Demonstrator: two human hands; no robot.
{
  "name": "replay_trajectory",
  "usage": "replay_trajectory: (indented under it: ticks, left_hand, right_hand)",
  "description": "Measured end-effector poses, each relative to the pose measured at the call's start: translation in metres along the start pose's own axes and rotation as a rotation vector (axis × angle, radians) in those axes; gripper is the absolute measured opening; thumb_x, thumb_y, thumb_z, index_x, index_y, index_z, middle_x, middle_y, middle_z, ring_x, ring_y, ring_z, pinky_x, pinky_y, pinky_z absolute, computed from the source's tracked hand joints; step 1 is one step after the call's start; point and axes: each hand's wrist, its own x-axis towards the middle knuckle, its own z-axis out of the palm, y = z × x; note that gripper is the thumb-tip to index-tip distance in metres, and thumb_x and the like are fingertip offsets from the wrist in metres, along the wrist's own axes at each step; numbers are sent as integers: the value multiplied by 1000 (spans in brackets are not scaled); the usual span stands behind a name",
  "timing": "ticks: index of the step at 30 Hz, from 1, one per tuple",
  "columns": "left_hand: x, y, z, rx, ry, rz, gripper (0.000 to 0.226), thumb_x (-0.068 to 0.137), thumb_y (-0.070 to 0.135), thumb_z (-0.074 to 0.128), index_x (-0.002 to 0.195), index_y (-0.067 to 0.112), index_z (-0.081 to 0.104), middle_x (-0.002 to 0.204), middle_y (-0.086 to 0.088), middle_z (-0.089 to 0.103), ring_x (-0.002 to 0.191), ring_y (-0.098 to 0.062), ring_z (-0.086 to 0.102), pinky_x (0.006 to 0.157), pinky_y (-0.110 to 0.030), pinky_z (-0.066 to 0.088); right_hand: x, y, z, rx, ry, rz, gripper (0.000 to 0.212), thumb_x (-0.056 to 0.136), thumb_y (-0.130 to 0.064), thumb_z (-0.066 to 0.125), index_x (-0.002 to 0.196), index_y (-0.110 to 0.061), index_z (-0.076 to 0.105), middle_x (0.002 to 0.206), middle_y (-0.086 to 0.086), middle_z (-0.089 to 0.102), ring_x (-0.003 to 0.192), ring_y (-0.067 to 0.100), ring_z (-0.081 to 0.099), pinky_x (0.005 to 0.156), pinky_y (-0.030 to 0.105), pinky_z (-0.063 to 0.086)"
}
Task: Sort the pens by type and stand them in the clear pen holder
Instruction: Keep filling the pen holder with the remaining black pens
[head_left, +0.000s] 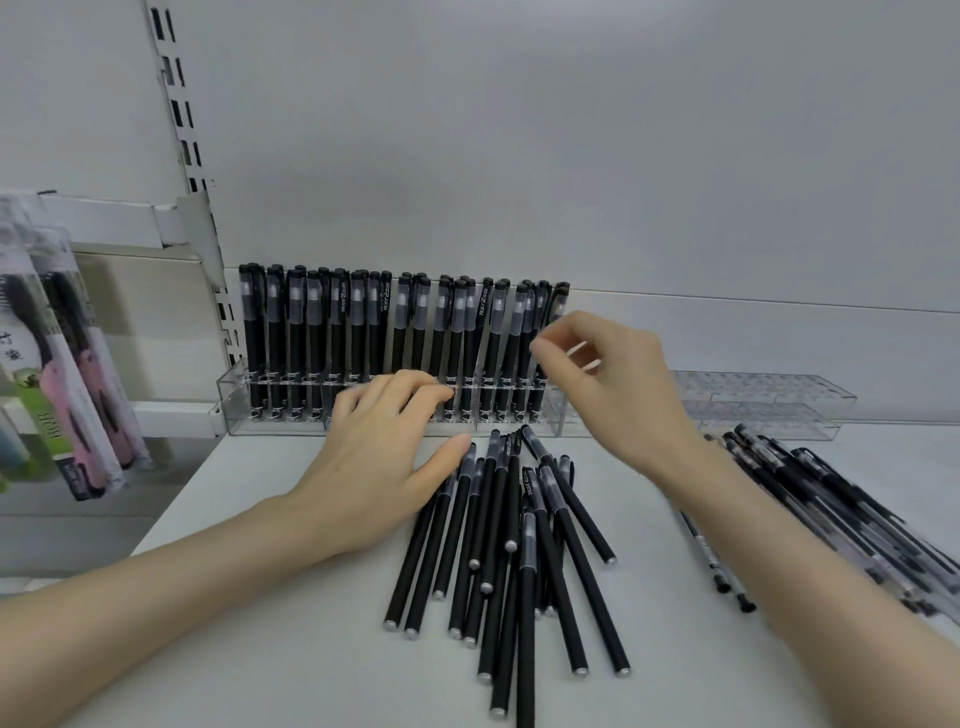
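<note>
Packaged stationery (78, 374) hangs at the far left. The clear pen holder (395, 410) stands at the back of the bench (291, 649), filled with upright black pens (363, 332). The left hand (379, 457) lies flat with fingers spread, holding nothing, touching the holder's front; the loose matte pens (509, 545) lie at its 4 o'clock. The right hand (613, 374) is raised, thumb and forefinger pinched near the rightmost standing pen; whether it grips anything cannot be determined. An empty holder (769, 400) and clear-barrel pens (831, 519) lie at its 4 o'clock.
</note>
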Motion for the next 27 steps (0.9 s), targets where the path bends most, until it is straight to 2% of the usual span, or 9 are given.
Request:
replay_trajectory:
  ticks: [3,5,12,14,17,20,22,25,27]
  left_hand:
    - [-20,24,-15,-141,-150,-184,72,77,76,27,128,27,44,125,16,40,118,-4,35,102,-27,27]
    - [-31,39,-20,-188,-246,-292,72,77,75,36,132,28,36,130,17,36,122,-5,33,104,-28,29]
    - [-34,51,-11,-245,-305,-451,87,74,65,59,141,18,27,136,4,38,126,-13,33,106,-31,31]
    - [-29,47,-11,-346,-321,-504,91,72,57,68,142,15,27,133,0,43,122,-15,41,102,-31,38]
    - [-22,45,-18,-471,-355,-572,90,71,41,78,142,13,30,114,6,52,98,-6,54,77,-12,43]
    - [-18,44,-21,-563,-351,-602,60,71,22,82,119,16,45,90,13,54,68,7,57,60,-7,46]
    - [-16,43,-22,-591,-346,-590,43,70,16,82,100,20,51,86,8,60,63,5,59,63,-12,51]
    - [-14,38,-23,-614,-368,-617,45,68,14,83,106,8,59,90,-4,69,75,-13,65,80,-30,55]
    - [-11,35,-25,-652,-382,-643,39,70,9,81,104,3,63,87,-8,70,71,-15,66,76,-30,56]
  right_hand:
    - [-15,3,10,9,-148,11,17,93,-28,57,93,-16,69,87,-6,67,82,7,60,77,29,51]
    - [-21,8,17,1,-262,11,18,93,-30,57,95,-16,68,94,-4,67,88,8,60,83,29,49]
    - [-37,24,31,-194,-588,-53,46,96,-47,40,134,-21,48,137,-1,49,127,22,38,109,35,26]
    - [-38,24,33,-233,-611,-45,51,96,-49,37,140,-22,41,144,-1,42,133,25,31,112,36,22]
    - [-40,21,33,-220,-603,-26,52,97,-47,38,142,-21,38,146,-1,38,134,24,26,111,33,20]
    - [-44,15,32,-203,-583,-15,50,98,-44,39,142,-21,38,146,-1,36,135,23,22,110,30,19]
    - [-45,13,31,-198,-576,-16,49,98,-43,40,141,-20,39,145,-1,37,134,22,22,109,29,18]
    - [-44,13,32,-189,-564,-10,47,97,-43,41,138,-19,42,143,0,39,134,22,23,108,27,19]
    - [-44,14,33,-182,-559,-1,47,97,-43,42,138,-19,43,142,0,39,134,22,23,108,28,20]
